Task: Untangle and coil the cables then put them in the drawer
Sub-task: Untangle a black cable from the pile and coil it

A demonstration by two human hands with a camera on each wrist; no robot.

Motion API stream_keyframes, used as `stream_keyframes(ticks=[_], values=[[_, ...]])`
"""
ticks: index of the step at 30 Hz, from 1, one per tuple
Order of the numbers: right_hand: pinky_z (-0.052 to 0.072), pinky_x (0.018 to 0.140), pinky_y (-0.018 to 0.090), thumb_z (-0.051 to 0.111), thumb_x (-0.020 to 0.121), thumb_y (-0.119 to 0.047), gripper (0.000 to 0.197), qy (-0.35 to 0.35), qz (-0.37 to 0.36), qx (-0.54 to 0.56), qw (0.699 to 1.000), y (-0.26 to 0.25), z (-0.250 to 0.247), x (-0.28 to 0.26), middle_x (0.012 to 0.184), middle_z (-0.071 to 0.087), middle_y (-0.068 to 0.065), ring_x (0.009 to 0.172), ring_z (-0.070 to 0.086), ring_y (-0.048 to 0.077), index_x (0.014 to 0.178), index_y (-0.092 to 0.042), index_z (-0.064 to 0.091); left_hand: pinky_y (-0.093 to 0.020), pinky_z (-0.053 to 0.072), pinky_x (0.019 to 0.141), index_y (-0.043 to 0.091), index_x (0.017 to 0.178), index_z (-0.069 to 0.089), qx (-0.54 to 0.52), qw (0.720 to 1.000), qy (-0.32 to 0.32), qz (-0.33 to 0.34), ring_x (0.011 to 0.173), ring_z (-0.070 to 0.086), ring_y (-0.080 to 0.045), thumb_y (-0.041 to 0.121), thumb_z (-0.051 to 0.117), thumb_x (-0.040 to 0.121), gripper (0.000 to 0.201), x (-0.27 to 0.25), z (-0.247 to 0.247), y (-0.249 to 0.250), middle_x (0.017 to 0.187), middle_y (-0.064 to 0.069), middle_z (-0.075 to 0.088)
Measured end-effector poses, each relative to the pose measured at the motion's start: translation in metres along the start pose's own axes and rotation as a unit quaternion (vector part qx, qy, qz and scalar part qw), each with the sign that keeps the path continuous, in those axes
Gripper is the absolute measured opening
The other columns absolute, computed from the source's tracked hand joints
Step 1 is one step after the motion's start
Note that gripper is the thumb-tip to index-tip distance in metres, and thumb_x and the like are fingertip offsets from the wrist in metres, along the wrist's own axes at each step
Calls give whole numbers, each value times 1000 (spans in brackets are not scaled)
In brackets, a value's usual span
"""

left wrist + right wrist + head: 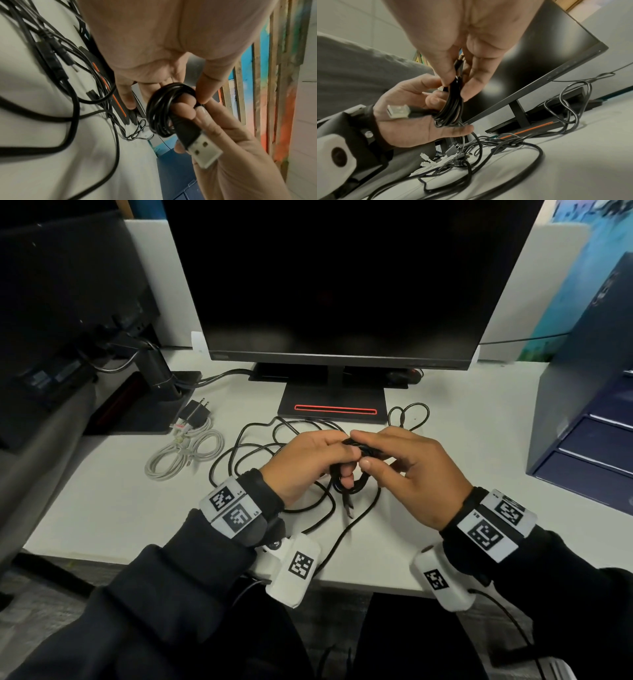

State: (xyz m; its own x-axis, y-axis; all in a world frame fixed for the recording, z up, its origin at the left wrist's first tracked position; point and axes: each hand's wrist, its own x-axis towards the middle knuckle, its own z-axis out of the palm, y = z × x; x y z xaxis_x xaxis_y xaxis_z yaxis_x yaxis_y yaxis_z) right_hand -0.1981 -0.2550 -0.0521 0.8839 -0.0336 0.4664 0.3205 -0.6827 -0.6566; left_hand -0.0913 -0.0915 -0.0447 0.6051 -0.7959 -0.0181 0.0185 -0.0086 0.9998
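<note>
Over the desk [102, 508] both hands pinch a black cable coil [164, 108]; wrist views reveal its USB plug [204, 151]

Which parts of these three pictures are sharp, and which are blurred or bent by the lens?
Head view: the hands, left and right, are sharp; the desk edges bow and the corners darken. Left wrist view: the USB plug is crisp, the loose black cables smeared. Right wrist view: the coiled cable is clear, the monitor shows soft glare.
</note>
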Motion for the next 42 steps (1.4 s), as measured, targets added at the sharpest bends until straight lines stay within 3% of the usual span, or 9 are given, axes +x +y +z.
stream_keyframes(ticks=[6, 12, 17, 20, 26, 31, 34, 37, 42], values=[[52, 74, 16, 64, 97, -16, 38, 31, 0, -17, 999, 1, -2, 2, 100, 64, -7, 94, 61, 5, 133, -25, 63, -33, 53, 74, 5, 125, 60, 44, 996, 44, 65, 66, 58, -17, 11, 57, 100, 26, -1, 5, -6, 77, -14, 59], [56, 75, 21, 64, 97, -14, 33, 66, 13, 0, 998, -1, -3, 3, 101, 68, -9, 89, 66, 5, 128, -23, 68, -51, 57, 71, 7, 124, 56, 10, 995, 61, 79, 67, 59, -18, 13, 51, 103, 22, -3, 17, -9, 68, -1, 56], [60, 73, 27, 61, 98, -12, 32, 57, 27, 51, 997, -6, -3, 3, 107, 73, -13, 90, 70, 9, 125, -27, 68, -37, 52, 59, 11, 111, 60, 9, 993, 71, 99, 57, 46, -9, 14, 46, 105, 16, -3, 23, -11, 63, 11, 51], [58, 76, 30, 59, 99, -20, 27, 47, -10, -43, 998, -3, -12, 5, 103, 68, -21, 88, 66, 1, 123, -29, 70, -39, 48, 59, 21, 97, 61, 87, 986, 92, 110, 56, 46, -7, 21, 51, 100, 11, -2, 21, -13, 67, 13, 53], [45, 70, 36, 58, 97, -20, 22, 60, -93, -316, 942, 4, -34, 14, 100, 58, 0, 92, 49, 24, 111, -23, 74, -22, 37, 56, 13, 93, 59, 102, 988, 38, 110, 55, 41, -8, 27, 51, 95, 16, -2, 21, -3, 65, 8, 45], [47, 75, 11, 70, 91, -16, 21, 19, 82, -48, 995, -1, -21, 11, 96, 75, -12, 87, 65, 5, 108, -27, 77, -19, 38, 55, 17, 93, 59, 115, 984, 61, 121, 54, 43, -4, 19, 50, 102, 13, -2, 21, -6, 62, 14, 50], [51, 71, 14, 71, 90, -9, 20, 3, 163, 96, 982, -4, -19, 10, 85, 77, -10, 79, 70, 3, 105, -20, 78, -21, 37, 57, 22, 94, 55, 148, 978, 77, 127, 55, 44, -1, 25, 51, 99, 7, -2, 23, -12, 63, 18, 53], [46, 58, 19, 68, 90, -5, 19, -5, 215, 142, 966, -2, -17, 8, 70, 73, -4, 62, 60, 3, 101, -18, 78, -28, 40, 56, 18, 109, 45, 123, 982, 75, 122, 56, 46, -9, 25, 52, 98, 16, -1, 21, -12, 70, 1, 56], [36, 43, 21, 63, 92, -2, 19, 19, 296, 268, 916, -7, -6, 6, 75, 70, 7, 52, 51, 11, 101, -11, 77, -21, 39, 58, 18, 113, 48, 165, 974, 72, 138, 57, 45, -6, 21, 51, 100, 14, -1, 14, -12, 72, 2, 55]])
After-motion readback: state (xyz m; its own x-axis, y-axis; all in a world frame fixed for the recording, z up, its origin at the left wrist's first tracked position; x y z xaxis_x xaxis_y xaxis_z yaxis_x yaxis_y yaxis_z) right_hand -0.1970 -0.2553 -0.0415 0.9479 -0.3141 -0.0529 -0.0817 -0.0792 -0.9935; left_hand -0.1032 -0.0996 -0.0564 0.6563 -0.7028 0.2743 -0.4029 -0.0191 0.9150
